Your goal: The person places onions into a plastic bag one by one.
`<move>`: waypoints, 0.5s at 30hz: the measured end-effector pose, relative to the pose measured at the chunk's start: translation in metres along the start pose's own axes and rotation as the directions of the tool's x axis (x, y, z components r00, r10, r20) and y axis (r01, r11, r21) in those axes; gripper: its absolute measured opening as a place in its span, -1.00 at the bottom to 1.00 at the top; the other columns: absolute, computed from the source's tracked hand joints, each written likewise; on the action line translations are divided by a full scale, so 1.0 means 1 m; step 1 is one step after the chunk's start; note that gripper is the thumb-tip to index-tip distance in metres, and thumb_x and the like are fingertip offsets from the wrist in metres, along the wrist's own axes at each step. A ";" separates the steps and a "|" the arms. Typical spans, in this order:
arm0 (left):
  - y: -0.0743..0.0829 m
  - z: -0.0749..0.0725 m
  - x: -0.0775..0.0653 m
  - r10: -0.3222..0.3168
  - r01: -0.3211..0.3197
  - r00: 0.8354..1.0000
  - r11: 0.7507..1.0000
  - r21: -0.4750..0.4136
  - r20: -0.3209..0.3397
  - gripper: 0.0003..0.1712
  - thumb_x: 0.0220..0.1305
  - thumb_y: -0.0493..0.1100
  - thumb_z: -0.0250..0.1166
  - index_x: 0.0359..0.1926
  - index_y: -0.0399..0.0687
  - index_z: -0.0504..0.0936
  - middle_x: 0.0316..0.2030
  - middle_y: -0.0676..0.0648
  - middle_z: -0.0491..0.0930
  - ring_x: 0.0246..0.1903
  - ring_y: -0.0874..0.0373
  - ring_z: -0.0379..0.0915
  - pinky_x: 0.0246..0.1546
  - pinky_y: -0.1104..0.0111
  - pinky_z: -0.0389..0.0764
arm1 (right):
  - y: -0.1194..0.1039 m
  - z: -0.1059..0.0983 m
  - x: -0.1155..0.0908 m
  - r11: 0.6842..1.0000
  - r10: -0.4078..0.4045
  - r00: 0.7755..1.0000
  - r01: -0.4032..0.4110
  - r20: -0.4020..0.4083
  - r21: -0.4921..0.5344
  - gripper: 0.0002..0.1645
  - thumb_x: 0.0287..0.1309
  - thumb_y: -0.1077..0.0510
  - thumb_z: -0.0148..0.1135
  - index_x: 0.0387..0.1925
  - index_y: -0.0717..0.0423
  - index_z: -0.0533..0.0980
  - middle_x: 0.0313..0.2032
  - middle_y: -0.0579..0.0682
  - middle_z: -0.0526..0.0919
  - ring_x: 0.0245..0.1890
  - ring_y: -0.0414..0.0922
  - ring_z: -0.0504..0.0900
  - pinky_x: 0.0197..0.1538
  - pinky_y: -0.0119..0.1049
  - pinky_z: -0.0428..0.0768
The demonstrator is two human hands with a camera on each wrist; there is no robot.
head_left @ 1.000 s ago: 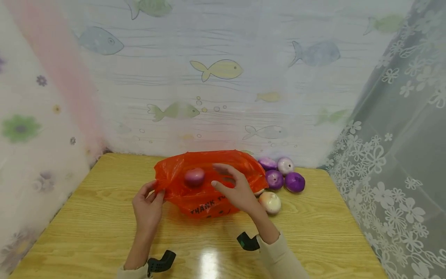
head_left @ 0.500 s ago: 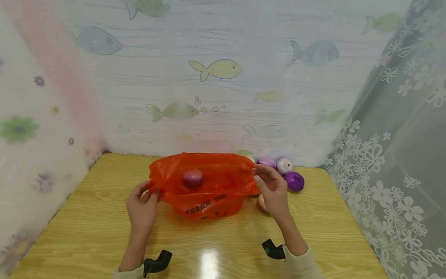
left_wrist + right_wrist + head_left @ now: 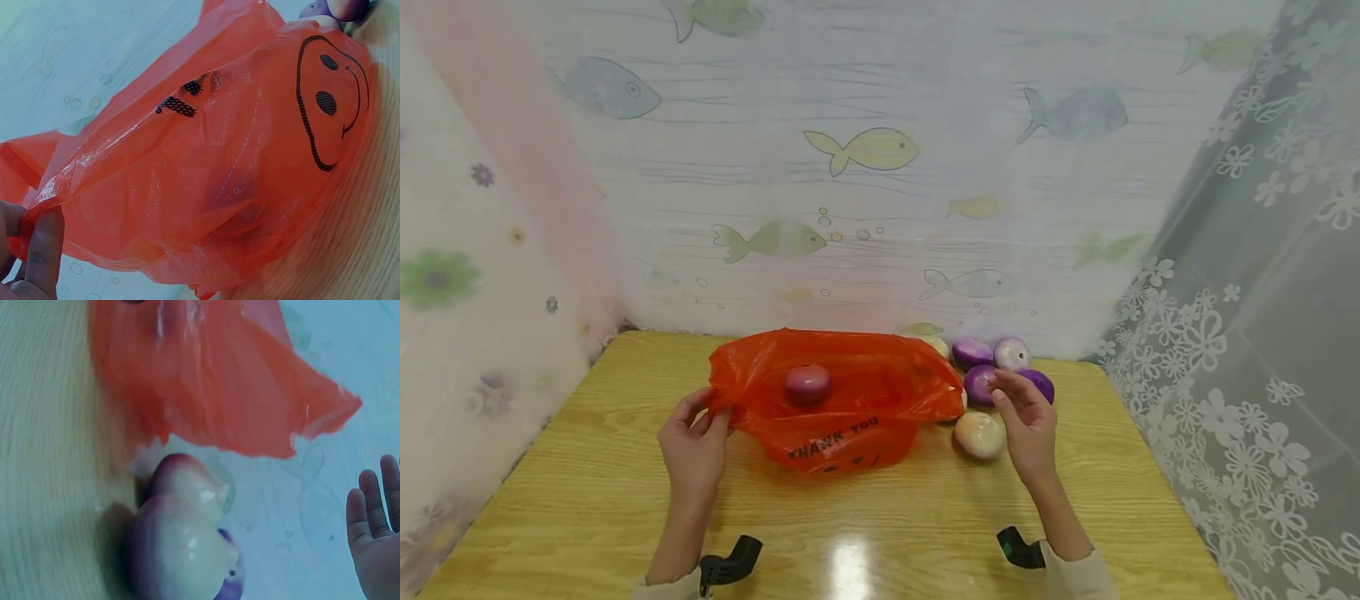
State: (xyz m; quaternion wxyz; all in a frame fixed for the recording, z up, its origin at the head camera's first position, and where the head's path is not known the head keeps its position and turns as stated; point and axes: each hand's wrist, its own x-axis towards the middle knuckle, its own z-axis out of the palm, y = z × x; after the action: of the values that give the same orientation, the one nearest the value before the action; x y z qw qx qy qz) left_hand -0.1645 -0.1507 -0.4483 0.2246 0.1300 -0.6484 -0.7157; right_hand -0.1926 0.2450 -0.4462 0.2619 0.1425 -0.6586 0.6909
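An orange-red plastic bag (image 3: pixel 842 442) printed "THANK YOU" stands with its mouth spread, and a purple-pink onion (image 3: pixel 807 384) shows at the opening. My left hand (image 3: pixel 692 446) pinches the bag's left edge between thumb and fingers; the left wrist view shows that hand (image 3: pixel 37 256) on the gathered plastic. Off the bag's right end, my right hand (image 3: pixel 1032 429) hovers with relaxed fingers and holds nothing. Beneath and beside it lie a cream onion (image 3: pixel 979 436) and several purple onions (image 3: pixel 973 352). In the right wrist view, a white-and-purple onion (image 3: pixel 178 550) sits below the bag (image 3: pixel 206 381).
Everything rests on a wood-grain table (image 3: pixel 850 521). Behind it hangs a pale curtain (image 3: pixel 880 200) with fish drawings, and a lace-patterned sheer cloth (image 3: pixel 1247 375) falls along the right side. Black wrist mounts (image 3: pixel 1021 548) stick out from both wrists.
My right hand has moved from over the bag's mouth, to its right edge, then away toward the onions. My left hand has drawn the bag slightly left, the onion inside moving with it.
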 end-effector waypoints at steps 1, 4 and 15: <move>0.001 0.000 0.000 0.000 0.000 1.000 1.000 -0.003 0.001 -0.66 0.40 -0.42 0.21 0.16 -0.36 0.53 -0.08 -0.03 0.48 -0.24 0.49 0.66 -0.25 0.59 0.68 | 0.001 -0.003 0.000 1.000 0.008 1.000 -0.008 -0.009 -0.010 -0.70 0.35 0.48 0.10 0.03 0.67 0.44 -0.12 -0.10 0.74 -0.04 -0.22 0.70 0.10 -0.51 0.61; 0.002 -0.001 0.001 -0.004 0.005 1.000 1.000 -0.019 0.004 -0.65 0.40 -0.43 0.21 0.17 -0.37 0.52 -0.07 -0.04 0.48 -0.24 0.48 0.67 -0.25 0.58 0.68 | 0.007 -0.009 -0.002 0.998 0.033 0.999 -0.035 -0.033 -0.046 -0.70 0.33 0.47 0.14 0.03 0.63 0.46 -0.13 -0.14 0.73 -0.05 -0.23 0.69 0.09 -0.51 0.61; -0.002 -0.005 0.005 -0.015 0.015 1.000 1.000 -0.015 -0.005 -0.65 0.40 -0.43 0.21 0.17 -0.35 0.52 -0.07 -0.04 0.48 -0.25 0.46 0.67 -0.25 0.57 0.69 | 0.030 -0.025 -0.012 0.855 0.384 0.921 -0.379 -0.059 -0.353 -0.40 0.22 0.31 0.37 0.28 0.31 0.44 0.21 0.16 0.52 0.19 0.02 0.43 0.24 -0.35 0.48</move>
State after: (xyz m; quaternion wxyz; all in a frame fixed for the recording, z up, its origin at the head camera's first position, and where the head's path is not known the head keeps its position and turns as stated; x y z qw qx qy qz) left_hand -0.1664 -0.1571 -0.4505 0.2217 0.1350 -0.6413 -0.7220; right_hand -0.1956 0.2682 -0.4796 0.1368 -0.0363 -0.7899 0.5967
